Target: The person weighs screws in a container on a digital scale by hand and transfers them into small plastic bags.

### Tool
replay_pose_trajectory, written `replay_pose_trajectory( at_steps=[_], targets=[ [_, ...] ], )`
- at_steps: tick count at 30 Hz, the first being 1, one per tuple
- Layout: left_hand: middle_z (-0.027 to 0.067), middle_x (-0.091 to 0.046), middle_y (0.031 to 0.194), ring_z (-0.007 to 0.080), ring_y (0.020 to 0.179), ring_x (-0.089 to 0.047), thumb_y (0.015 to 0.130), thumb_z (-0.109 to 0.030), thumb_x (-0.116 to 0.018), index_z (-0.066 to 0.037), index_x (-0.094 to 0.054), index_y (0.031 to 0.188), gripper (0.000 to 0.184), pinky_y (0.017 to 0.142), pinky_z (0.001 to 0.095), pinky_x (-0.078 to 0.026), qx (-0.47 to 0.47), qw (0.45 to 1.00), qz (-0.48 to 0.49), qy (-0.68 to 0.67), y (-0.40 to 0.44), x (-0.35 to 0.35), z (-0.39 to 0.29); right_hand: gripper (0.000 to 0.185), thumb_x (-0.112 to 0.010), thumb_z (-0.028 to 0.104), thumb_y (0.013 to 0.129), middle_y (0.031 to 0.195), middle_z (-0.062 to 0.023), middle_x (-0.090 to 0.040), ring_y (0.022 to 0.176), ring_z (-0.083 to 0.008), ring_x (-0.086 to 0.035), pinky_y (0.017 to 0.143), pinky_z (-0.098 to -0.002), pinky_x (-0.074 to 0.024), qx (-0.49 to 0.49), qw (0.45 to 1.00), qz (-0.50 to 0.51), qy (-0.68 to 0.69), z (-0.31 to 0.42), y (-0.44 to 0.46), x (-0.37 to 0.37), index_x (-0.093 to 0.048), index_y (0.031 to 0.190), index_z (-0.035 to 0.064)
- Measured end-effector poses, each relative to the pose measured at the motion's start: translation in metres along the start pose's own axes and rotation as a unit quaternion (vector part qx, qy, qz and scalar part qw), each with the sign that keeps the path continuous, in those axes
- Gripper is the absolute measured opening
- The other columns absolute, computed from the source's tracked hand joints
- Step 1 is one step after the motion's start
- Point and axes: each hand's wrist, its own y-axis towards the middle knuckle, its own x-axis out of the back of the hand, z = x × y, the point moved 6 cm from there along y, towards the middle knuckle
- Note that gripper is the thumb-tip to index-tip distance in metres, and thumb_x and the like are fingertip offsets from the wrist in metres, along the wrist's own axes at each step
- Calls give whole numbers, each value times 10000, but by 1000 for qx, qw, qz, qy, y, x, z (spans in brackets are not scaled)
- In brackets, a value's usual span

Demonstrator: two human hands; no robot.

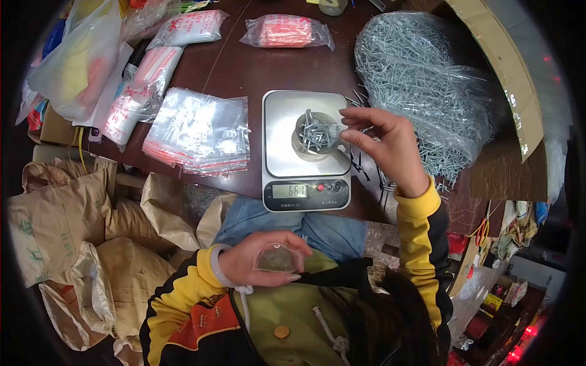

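Observation:
A digital scale (pixel 273 160) stands at the table's front edge, its display showing digits. On its steel plate sits a round clear cup (pixel 298 146) heaped with silvery screws (pixel 316 135). My right hand (pixel 383 141) is at the cup's right side, thumb and fingers apart, fingertips close to the screws at the rim. Whether a few screws remain between those fingers is hard to make out. Low in front of my body, my left hand (pixel 247 259) has its fingers wrapped round a clear plastic cup (pixel 276 259), tilted toward the camera. I see no screws in it.
A large clear bag of screws (pixel 415 73) lies at the right, loose screws spilling around it beside a cardboard box (pixel 506 73). Flat zip bags (pixel 198 131) are stacked left of the scale. Wrapped bag packs (pixel 285 32) lie behind. Brown sacks (pixel 55 219) stand lower left.

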Motion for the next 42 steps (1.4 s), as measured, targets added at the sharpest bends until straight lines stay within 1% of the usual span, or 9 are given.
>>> replay_pose_trajectory(
  at_steps=[4, 9, 11, 15, 16, 23, 33, 39, 42],
  targets=[
    [89, -632, 1025, 180, 951, -609, 817, -87, -676, 4, -529, 1244, 461, 884, 323, -452, -84, 991, -63, 86, -8, 20, -16, 217, -735, 64, 788, 885, -119, -713, 771, -183, -685, 695, -288, -524, -9, 994, -64, -91, -11, -8, 21, -704, 995, 7],
    [125, -658, 1066, 197, 1004, -612, 828, -97, -632, 24, -517, 1261, 464, 926, 327, -445, -148, 964, -210, 76, -32, 56, -29, 153, -741, 49, 761, 826, -113, -682, 737, -196, -652, 682, -301, -501, -87, 983, -6, -161, -43, -48, 32, -684, 895, 3],
    [134, -657, 1095, 176, 1019, -604, 835, -78, -627, 26, -517, 1256, 447, 929, 314, -441, -105, 956, -247, 114, -35, 60, -36, 172, -760, 53, 746, 804, -85, -662, 738, -165, -622, 681, -285, -478, -112, 976, 23, -186, -52, -60, 24, -668, 882, 1],
    [139, -657, 1108, 143, 1030, -592, 846, -37, -622, 23, -514, 1250, 423, 922, 286, -436, -107, 938, -300, 139, -36, 61, -40, 283, -786, 177, 725, 774, -117, -582, 732, -302, -577, 681, -399, -469, -12, 954, -33, -299, -60, -65, 1, -600, 859, 11],
    [131, -657, 1090, 139, 1021, -593, 831, -6, -637, 22, -509, 1253, 442, 914, 280, -439, -118, 931, -308, 153, -36, 63, -38, 277, -769, 193, 742, 783, -129, -589, 771, -329, -576, 696, -422, -460, -48, 949, -28, -310, -65, -64, -5, -583, 844, 15],
    [98, -644, 1010, 141, 969, -597, 799, 22, -655, 16, -504, 1263, 488, 902, 290, -446, -148, 912, -328, 198, -40, 66, -37, 158, -680, 138, 810, 785, -134, -576, 770, -333, -569, 673, -440, -431, -2, 926, -45, -374, -69, -53, -9, -559, 814, 37],
    [129, -659, 987, 172, 942, -615, 839, -63, -614, 47, -549, 1207, 390, 891, 310, -458, -121, 922, -337, 145, -39, 76, -33, 123, -688, 107, 804, 816, -117, -592, 796, -328, -581, 690, -416, -433, 25, 915, -79, -395, -60, -45, 15, -600, 863, 43],
    [109, -670, 1010, 147, 971, -619, 831, 17, -624, 45, -560, 1174, 350, 888, 286, -472, -149, 903, -359, 183, -31, 64, -34, 252, -757, 111, 757, 865, -131, -633, 764, -312, -614, 678, -381, -486, 45, 991, -19, -123, -3, -10, -1, -634, 951, 7],
    [95, -672, 1018, 124, 968, -616, 811, 38, -648, 41, -564, 1170, 369, 877, 266, -476, -148, 907, -345, 190, -29, 59, -33, 275, -774, 118, 746, 861, -101, -645, 705, -216, -589, 641, -318, -472, 51, 990, 24, -130, 9, 4, -19, -653, 973, 21]
  ],
)
